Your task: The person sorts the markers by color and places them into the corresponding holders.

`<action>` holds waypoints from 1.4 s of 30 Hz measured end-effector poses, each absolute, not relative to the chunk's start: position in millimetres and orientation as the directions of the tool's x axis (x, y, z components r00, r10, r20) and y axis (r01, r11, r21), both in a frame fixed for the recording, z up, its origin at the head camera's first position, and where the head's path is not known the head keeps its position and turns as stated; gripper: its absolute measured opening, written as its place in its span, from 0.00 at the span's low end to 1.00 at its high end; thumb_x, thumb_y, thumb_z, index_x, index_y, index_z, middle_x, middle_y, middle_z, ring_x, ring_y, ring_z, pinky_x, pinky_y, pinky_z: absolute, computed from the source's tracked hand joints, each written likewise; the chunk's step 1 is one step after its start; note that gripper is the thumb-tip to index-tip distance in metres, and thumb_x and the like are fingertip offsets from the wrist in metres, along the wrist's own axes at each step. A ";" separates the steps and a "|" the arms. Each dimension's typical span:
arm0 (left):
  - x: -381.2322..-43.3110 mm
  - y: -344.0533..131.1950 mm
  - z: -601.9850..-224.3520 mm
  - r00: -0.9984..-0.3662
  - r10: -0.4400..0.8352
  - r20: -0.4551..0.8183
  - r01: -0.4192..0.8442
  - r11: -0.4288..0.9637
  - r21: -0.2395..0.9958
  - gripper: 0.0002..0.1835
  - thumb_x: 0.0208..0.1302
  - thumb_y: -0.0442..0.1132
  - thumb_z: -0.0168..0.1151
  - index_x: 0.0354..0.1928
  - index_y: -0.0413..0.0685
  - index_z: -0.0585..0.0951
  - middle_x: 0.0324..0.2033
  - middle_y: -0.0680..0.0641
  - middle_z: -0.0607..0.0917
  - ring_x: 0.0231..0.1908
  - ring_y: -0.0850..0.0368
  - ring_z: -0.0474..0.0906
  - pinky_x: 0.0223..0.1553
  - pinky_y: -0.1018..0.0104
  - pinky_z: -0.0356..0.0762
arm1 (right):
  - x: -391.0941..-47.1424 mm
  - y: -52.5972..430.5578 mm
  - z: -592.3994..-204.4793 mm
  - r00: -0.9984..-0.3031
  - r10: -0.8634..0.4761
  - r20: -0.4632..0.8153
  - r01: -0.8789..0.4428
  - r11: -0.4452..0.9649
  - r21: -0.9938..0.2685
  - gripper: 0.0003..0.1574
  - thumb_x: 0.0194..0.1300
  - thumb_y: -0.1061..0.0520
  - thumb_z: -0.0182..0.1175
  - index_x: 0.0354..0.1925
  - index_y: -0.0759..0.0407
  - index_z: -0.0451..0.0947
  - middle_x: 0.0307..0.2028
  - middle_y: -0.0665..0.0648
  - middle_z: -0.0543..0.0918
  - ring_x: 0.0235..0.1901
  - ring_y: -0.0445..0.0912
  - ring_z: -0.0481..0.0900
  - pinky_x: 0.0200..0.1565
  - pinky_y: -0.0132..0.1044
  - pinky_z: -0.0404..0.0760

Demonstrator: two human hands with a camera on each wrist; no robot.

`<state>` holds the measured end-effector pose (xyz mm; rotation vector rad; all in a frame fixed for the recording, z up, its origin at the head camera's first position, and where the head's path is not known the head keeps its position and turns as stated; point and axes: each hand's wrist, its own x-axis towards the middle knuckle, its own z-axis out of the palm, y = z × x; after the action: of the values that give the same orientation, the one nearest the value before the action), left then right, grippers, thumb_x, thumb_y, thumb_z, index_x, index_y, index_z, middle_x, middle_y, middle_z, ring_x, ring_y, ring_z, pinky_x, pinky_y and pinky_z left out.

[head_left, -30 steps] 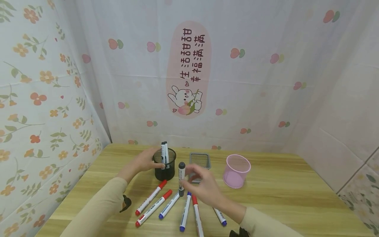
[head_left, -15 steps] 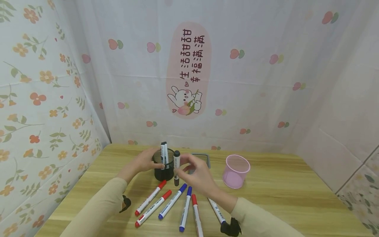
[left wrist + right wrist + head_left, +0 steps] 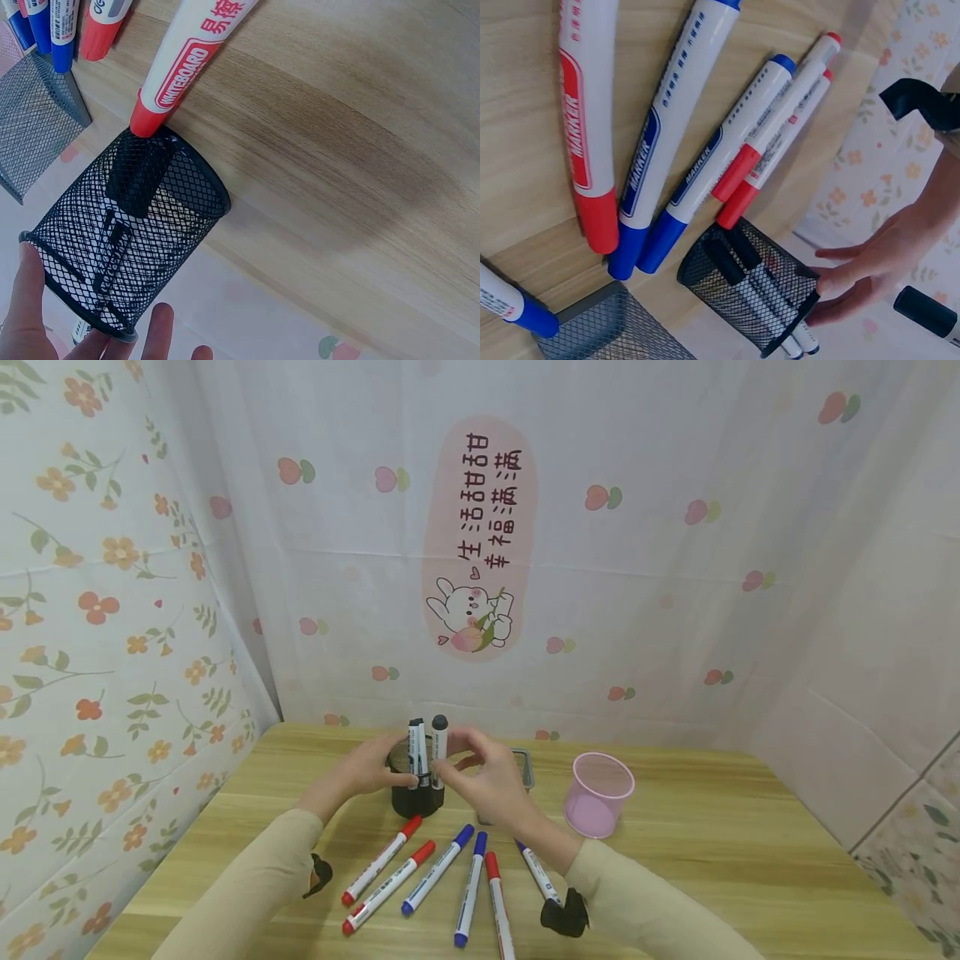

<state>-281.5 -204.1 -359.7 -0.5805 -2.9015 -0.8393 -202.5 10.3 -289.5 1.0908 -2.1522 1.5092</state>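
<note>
At lower centre of the head view, the left hand point(image 3: 366, 766) clamps the rim of a black cylindrical mesh cup point(image 3: 412, 802) between thumb and fingers, with two white, black-capped markers point(image 3: 413, 750) standing in it. At the cup's right edge, the right hand point(image 3: 491, 781) pinches a third white, black-capped marker point(image 3: 440, 745) upright; whether its lower end is inside cannot be told. Six white markers with red or blue caps point(image 3: 470, 888) lie across bottom centre of the pale wooden table point(image 3: 712, 843), with a grey mesh holder point(image 3: 527, 770) partly behind the right hand and a pink cylindrical mesh cup point(image 3: 597, 802) right of centre.
</note>
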 end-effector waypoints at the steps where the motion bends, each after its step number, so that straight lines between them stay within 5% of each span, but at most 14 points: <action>1: -281.8 -204.0 -359.8 -0.927 0.337 0.165 0.374 0.784 0.496 0.37 0.48 0.47 0.67 0.59 0.40 0.65 0.47 0.39 0.74 0.46 0.43 0.70 0.45 0.49 0.67 | -203.4 9.2 -289.1 -0.671 -0.409 0.618 -0.721 0.165 -0.673 0.16 0.53 0.68 0.60 0.43 0.69 0.72 0.34 0.60 0.78 0.36 0.49 0.75 0.37 0.43 0.76; 8: -282.2 -203.9 -360.0 -0.930 0.332 0.157 0.366 0.789 0.494 0.37 0.49 0.48 0.66 0.59 0.40 0.65 0.49 0.39 0.73 0.48 0.42 0.69 0.47 0.48 0.66 | -217.3 2.0 -291.6 -0.702 -0.386 0.599 -0.690 0.162 -0.705 0.17 0.55 0.67 0.59 0.46 0.67 0.71 0.36 0.58 0.78 0.38 0.51 0.75 0.39 0.45 0.75; 16: -282.0 -203.5 -359.0 -0.932 0.330 0.149 0.359 0.783 0.509 0.37 0.48 0.47 0.67 0.60 0.42 0.65 0.50 0.40 0.73 0.49 0.42 0.68 0.48 0.47 0.65 | -253.2 -7.0 -311.5 -0.702 -0.362 0.614 -0.697 0.171 -0.696 0.19 0.56 0.58 0.60 0.47 0.58 0.73 0.36 0.49 0.78 0.37 0.39 0.75 0.37 0.35 0.75; 29: -283.2 -206.3 -358.4 -0.917 0.365 0.161 0.395 0.774 0.496 0.37 0.50 0.47 0.66 0.60 0.39 0.64 0.48 0.38 0.73 0.48 0.42 0.69 0.46 0.48 0.66 | -254.9 -20.3 -298.0 -0.694 -0.346 0.631 -0.705 0.149 -0.694 0.17 0.56 0.65 0.58 0.46 0.68 0.71 0.34 0.59 0.78 0.37 0.49 0.75 0.34 0.36 0.76; 35: -282.9 -205.5 -357.5 -0.916 0.365 0.165 0.397 0.774 0.493 0.38 0.49 0.46 0.66 0.60 0.38 0.63 0.47 0.39 0.74 0.47 0.43 0.69 0.45 0.49 0.67 | -279.7 -24.9 -316.6 -0.708 -0.326 0.626 -0.698 0.189 -0.691 0.18 0.57 0.58 0.59 0.46 0.62 0.72 0.34 0.52 0.78 0.37 0.41 0.75 0.33 0.31 0.76; 42: -283.5 -205.3 -358.8 -0.912 0.377 0.164 0.407 0.769 0.493 0.37 0.49 0.47 0.66 0.59 0.39 0.64 0.47 0.38 0.74 0.46 0.42 0.69 0.45 0.49 0.66 | -287.3 -28.0 -322.2 -0.719 -0.312 0.621 -0.688 0.191 -0.700 0.18 0.57 0.59 0.60 0.46 0.62 0.72 0.35 0.55 0.79 0.37 0.45 0.76 0.34 0.32 0.76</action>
<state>-283.5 -205.3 -358.8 -0.6433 -2.9027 -0.8282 -287.3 -28.0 -322.2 0.9427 -2.1334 1.5375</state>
